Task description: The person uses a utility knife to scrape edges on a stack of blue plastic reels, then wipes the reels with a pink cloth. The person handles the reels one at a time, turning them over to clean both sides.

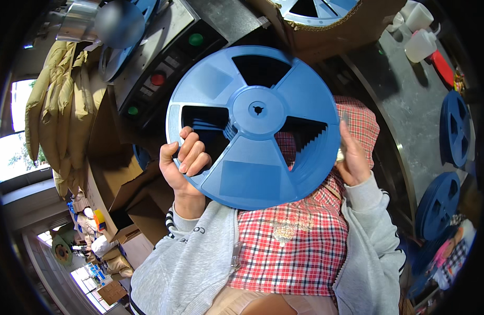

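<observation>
A stack of blue plastic reels [252,181] is raised in front of my chest, its round face turned up toward me. Through the cut-out windows the edges of several reels show, one behind another. My left hand [185,157] is closed on the stack at the left, with its fingers curled into a window and the thumb outside the rim. At the right rim my right hand [353,156] bears against the side of the stack; some of its fingers are hidden. Behind the reels is a red checked apron [294,252].
A grey machine panel with green and red buttons [158,80] stands at the upper left. Open cardboard boxes [108,181] lie left, and another box [336,39] holds a reel at the top. On the right, a metal table [404,105] carries white plastic containers [421,44] and blue reels [438,205].
</observation>
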Tool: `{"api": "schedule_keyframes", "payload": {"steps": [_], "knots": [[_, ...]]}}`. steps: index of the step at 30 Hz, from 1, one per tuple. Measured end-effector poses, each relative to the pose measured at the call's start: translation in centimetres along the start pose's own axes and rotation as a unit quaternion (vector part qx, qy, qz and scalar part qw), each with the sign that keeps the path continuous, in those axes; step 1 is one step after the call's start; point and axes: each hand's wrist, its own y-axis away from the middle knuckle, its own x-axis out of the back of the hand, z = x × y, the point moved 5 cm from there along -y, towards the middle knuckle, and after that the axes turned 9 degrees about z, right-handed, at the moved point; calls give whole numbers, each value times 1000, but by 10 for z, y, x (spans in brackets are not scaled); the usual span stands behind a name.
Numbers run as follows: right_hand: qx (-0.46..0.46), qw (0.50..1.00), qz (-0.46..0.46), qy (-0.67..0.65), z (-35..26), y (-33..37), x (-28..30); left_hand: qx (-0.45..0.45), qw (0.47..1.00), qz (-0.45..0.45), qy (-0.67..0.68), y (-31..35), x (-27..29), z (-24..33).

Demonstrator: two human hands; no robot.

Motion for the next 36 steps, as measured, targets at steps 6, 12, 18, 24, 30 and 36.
{"api": "schedule_keyframes", "payload": {"steps": [6,12,18,24,30,36], "knots": [[-119,991,-59,-19,30,-8,-3,-35,990,131,39,13,47,10],[-107,994,-16,11,23,-14,-19,-44,979,192,60,21,61,18],[-53,994,-11,91,7,-13,-33,-61,971,231,25,21,48,11],[-85,986,-7,146,10,-22,-30,-43,970,237,9,15,42,11],[-86,988,25,124,6,-27,-42,-1,972,228,64,2,27,15],[-73,990,20,115,-2,-21,-45,2,976,202,80,4,25,18]]}}
